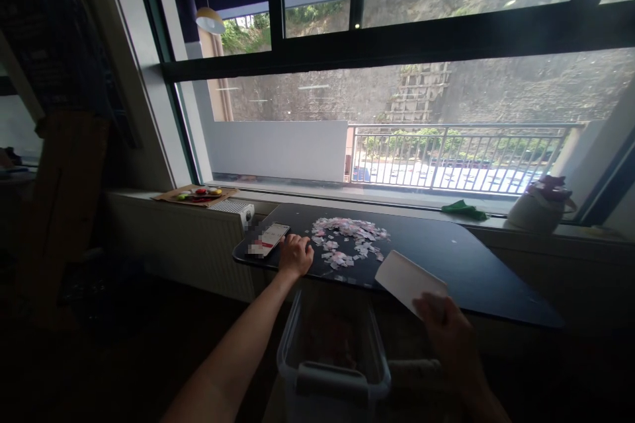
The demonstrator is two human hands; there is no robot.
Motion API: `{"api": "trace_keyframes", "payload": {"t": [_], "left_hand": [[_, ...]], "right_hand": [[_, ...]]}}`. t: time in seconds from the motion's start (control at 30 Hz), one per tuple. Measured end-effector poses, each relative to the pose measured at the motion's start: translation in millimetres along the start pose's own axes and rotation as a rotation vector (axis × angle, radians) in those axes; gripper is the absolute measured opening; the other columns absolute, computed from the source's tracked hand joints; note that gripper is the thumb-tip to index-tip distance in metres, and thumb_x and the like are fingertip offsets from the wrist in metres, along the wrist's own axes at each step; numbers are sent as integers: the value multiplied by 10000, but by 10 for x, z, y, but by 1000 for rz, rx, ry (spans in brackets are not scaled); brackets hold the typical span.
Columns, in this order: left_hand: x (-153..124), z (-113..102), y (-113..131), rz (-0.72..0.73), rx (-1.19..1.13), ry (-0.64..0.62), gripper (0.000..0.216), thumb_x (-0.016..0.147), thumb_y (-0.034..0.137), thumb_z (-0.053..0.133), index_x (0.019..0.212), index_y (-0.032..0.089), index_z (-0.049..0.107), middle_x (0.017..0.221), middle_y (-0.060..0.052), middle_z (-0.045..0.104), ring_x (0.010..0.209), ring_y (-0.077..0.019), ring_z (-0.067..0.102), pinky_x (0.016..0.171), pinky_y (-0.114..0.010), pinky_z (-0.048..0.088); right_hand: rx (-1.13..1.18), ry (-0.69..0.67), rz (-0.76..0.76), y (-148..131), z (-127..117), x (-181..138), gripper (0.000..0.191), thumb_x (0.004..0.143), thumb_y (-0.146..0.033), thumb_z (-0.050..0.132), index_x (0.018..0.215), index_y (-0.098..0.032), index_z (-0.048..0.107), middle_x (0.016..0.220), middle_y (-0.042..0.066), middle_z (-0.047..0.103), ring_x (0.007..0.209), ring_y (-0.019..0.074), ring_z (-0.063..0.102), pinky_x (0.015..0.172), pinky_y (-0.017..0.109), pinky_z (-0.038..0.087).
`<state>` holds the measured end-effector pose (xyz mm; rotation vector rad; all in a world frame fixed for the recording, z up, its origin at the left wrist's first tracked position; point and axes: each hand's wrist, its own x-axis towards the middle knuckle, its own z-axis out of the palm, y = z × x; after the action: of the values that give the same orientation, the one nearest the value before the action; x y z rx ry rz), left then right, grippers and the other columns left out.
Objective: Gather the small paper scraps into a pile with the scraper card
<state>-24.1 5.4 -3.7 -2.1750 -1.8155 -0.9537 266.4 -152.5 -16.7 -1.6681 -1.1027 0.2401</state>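
My left hand [296,255] rests at the near edge of the dark table [417,231], its fingers curled and their tips hidden. A phone [270,238] with a lit screen lies just left of it. To its right is a loose heap of small pale pink and white paper scraps [350,228], spread in a rough ring. My right hand [444,317] grips the lower right end of a flat pale card or stiff sheet [409,277]. That sheet is tilted over the table's front edge, right of the scraps.
An open clear plastic bin [384,370] stands below the table's front edge, with reddish contents dimly visible. On the sill are a tray [166,197] with coloured items, a green cloth or bag [464,209] and a pale rounded container [536,208]. A radiator [208,244] is at left.
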Motion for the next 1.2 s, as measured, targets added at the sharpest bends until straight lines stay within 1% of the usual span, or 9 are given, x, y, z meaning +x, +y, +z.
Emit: {"api": "trace_keyframes", "payload": {"t": [0.17,0.3,0.37,0.53,0.73,0.9,1.03,1.1,1.2], "left_hand": [[-3,-6,4,-1,0,-2,248,856,215,496,993,205,702,1001,-116,713,1094,-300,565,1035,-504,321],[-5,-7,10,0,-5,-3,246,856,222,493,984,207,703,1009,-115,710,1094,-302,562,1034,-499,324],[-5,-9,14,0,-7,-2,239,854,221,497,976,215,703,1013,-109,711,1098,-300,558,1038,-494,323],[-2,-15,25,-6,-8,-10,242,850,221,506,990,199,703,1003,-114,713,1097,-299,556,1051,-495,311],[-3,0,32,-13,-7,-6,239,853,214,514,996,199,704,1039,-119,708,1115,-301,548,1057,-499,303],[-4,6,30,-10,1,-13,186,882,252,563,1003,181,685,1053,-95,691,1124,-265,550,1062,-493,314],[-3,-2,27,-9,10,-28,215,907,324,575,1030,169,659,1067,-65,669,1130,-241,553,1061,-493,328],[-2,-7,28,-7,10,-29,201,902,289,560,1028,174,666,1056,-78,677,1127,-252,550,1059,-491,320],[-1,-14,34,-6,5,-29,212,881,238,523,1005,191,688,1036,-106,693,1119,-281,546,1054,-490,307]], "right_hand": [[-13,-11,-75,-79,141,-337,353,732,-609,534,793,-277,635,798,109,750,733,314,704,636,394,531],[-10,-59,-149,-138,265,-410,332,770,-594,538,799,-286,657,807,103,769,737,309,721,646,383,541],[-4,-83,-181,-143,291,-374,332,781,-592,544,816,-284,664,809,94,777,738,301,727,641,369,542],[18,-110,-232,-179,312,-277,306,823,-538,501,851,-265,637,942,111,786,868,312,736,756,393,546],[50,-192,-261,-268,346,-306,248,824,-481,511,859,-270,636,938,97,787,849,292,741,726,376,563],[61,-185,-227,-221,347,-153,248,831,-495,483,866,-276,594,939,95,782,854,284,734,732,387,557],[69,-240,-211,-165,335,-18,292,762,-549,539,834,-274,606,836,65,769,799,270,719,701,370,548],[63,-235,-185,-140,321,45,313,744,-557,543,839,-265,607,843,72,758,804,271,708,698,371,541],[34,-183,-120,-116,307,135,328,740,-547,523,847,-245,595,857,106,736,810,297,690,680,398,520]]}}
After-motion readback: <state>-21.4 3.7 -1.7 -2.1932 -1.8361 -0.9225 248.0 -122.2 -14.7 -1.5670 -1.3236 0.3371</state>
